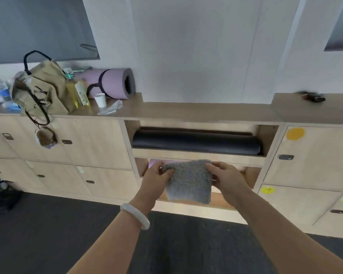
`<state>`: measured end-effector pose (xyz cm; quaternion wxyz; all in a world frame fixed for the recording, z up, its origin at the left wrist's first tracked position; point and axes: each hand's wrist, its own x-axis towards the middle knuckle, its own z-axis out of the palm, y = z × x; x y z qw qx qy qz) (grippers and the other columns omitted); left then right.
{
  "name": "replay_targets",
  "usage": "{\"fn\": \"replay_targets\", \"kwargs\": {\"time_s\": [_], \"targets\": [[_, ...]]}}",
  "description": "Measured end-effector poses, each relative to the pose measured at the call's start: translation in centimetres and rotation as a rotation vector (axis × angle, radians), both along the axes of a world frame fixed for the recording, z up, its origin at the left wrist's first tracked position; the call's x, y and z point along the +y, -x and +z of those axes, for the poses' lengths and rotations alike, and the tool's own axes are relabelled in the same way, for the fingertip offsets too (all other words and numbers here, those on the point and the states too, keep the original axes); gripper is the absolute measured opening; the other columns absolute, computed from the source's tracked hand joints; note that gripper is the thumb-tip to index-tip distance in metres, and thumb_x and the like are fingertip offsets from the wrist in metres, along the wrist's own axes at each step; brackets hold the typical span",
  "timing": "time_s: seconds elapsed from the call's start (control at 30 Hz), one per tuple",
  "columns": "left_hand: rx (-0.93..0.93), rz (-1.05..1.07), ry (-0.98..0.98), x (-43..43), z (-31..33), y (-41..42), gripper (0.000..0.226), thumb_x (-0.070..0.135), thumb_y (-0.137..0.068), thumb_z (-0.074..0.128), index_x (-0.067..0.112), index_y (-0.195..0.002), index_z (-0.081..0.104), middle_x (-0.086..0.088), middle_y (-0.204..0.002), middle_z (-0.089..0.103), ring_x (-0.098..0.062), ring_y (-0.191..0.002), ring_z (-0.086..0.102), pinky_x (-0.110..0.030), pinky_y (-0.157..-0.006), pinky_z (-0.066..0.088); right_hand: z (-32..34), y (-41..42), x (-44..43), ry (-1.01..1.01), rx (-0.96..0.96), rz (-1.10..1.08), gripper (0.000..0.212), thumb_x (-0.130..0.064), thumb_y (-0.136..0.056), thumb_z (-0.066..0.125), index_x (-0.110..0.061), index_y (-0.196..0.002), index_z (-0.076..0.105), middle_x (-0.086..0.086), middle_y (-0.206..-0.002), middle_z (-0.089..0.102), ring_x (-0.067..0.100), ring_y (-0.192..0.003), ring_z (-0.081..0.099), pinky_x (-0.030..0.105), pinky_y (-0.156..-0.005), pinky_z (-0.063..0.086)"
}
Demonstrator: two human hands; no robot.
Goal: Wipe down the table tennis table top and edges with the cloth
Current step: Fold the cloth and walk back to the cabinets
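A grey cloth hangs folded between both hands, in front of the open shelves of a wooden cabinet. My left hand pinches its upper left corner; a white bangle sits on that wrist. My right hand grips the upper right corner. The table tennis table is not in view.
The wooden cabinet has a black rolled mat in its upper open shelf. On top stand a tan bag, bottles, a paper cup and a purple rolled mat. Dark floor lies below.
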<state>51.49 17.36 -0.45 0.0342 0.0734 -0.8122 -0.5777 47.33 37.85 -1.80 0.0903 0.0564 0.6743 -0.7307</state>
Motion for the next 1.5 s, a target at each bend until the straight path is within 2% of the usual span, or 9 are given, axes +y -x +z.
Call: {"fn": "replay_targets", "kwargs": {"time_s": [0.33,0.47,0.63,0.77,0.93,1.1,1.23,1.37,1.5], "targets": [[-0.02,0.02,-0.113,-8.9,-1.1,27.0,0.008,0.017,-0.096,0.062,0.012,-0.1,0.057,-0.015,-0.104,0.064,-0.029,-0.098,0.063,-0.043,-0.085,0.053,-0.7,23.6,-10.9,0.031,-0.116,-0.074,0.01,-0.012,-0.101,0.055,-0.004,-0.1,0.061,0.012,-0.093,0.064,0.024,-0.083,0.061,0.036,-0.066,0.053],[-0.123,-0.082,-0.289,-13.1,0.4,36.0,0.047,0.011,-0.091,0.068,0.024,-0.127,0.039,-0.009,-0.111,0.062,-0.021,-0.095,0.064,-0.03,-0.066,0.055,0.1,32.1,-15.2,-0.1,-0.094,-0.213,0.013,-0.017,-0.1,0.057,-0.005,-0.105,0.059,0.011,-0.091,0.061,0.021,-0.075,0.059,0.027,-0.054,0.048],[-0.11,-0.111,-0.196,-16.3,0.3,44.6,0.046,-0.004,-0.086,0.067,0.023,-0.116,0.044,-0.014,-0.112,0.059,-0.03,-0.103,0.062,-0.045,-0.089,0.055,0.1,40.5,-18.3,-0.224,-0.027,-0.303,0.016,-0.007,-0.091,0.066,-0.018,-0.093,0.054,0.007,-0.088,0.062,0.022,-0.077,0.058,0.031,-0.063,0.047],[-0.069,-0.006,-0.083,-17.4,-0.1,50.5,0.023,-0.003,-0.088,0.065,0.019,-0.083,0.064,-0.001,-0.096,0.065,-0.017,-0.095,0.059,-0.031,-0.087,0.05,0.5,46.5,-19.9,-0.177,-0.046,-0.146,0.023,0.004,-0.088,0.065,-0.016,-0.078,0.065,0.013,-0.087,0.062,0.027,-0.085,0.059,0.044,-0.08,0.053],[0.049,0.058,0.18,-17.6,-0.3,56.5,0.014,0.006,-0.093,0.06,0.014,-0.103,0.067,-0.007,-0.109,0.064,-0.016,-0.094,0.06,-0.02,-0.078,0.045,0.5,52.6,-21.3,-0.262,0.08,-0.144,0.02,0.006,-0.086,0.065,-0.012,-0.092,0.07,0.015,-0.104,0.067,0.03,-0.094,0.066,0.038,-0.087,0.055],[0.124,-0.069,0.816,-17.5,-2.0,59.0,0.04,0.015,-0.095,0.052,0.011,-0.135,0.051,-0.009,-0.141,0.039,-0.027,-0.126,0.04,-0.029,-0.106,0.032,-2.3,54.5,-21.1,-1.051,0.358,-0.037,0.044,-0.012,-0.089,0.061,-0.018,-0.133,0.056,0.009,-0.152,0.027,0.031,-0.133,0.036,0.036,-0.109,0.037],[0.375,-0.254,0.883,-17.2,-3.4,58.3,0.039,0.023,-0.096,0.046,0.01,-0.132,0.054,-0.005,-0.14,0.044,-0.022,-0.124,0.043,-0.027,-0.107,0.032,-3.8,54.7,-21.3,-1.163,0.537,0.149,0.044,-0.029,-0.1,0.048,-0.015,-0.142,0.048,0.004,-0.156,0.033,0.025,-0.139,0.034,0.032,-0.116,0.027],[0.322,-0.486,0.997,-18.2,-5.4,58.8,0.055,0.036,-0.107,0.028,0.021,-0.156,0.008,0.009,-0.163,0.0,-0.01,-0.151,-0.002,-0.02,-0.118,-0.01,-5.1,55.1,-20.5,-1.311,0.534,0.355,0.059,-0.04,-0.107,0.025,-0.02,-0.159,0.008,-0.004,-0.167,0.002,0.009,-0.153,-0.005,0.026,-0.121,-0.01],[0.224,-0.569,1.072,-19.0,-6.2,59.3,0.056,0.042,-0.107,0.017,0.028,-0.15,-0.016,0.011,-0.159,-0.02,-0.006,-0.145,-0.025,-0.025,-0.117,-0.018,-5.7,55.0,-19.7,-1.414,0.516,0.429,0.062,-0.045,-0.107,0.017,-0.02,-0.155,-0.013,-0.008,-0.163,-0.017,0.004,-0.144,-0.027,0.03,-0.122,-0.016]]}}
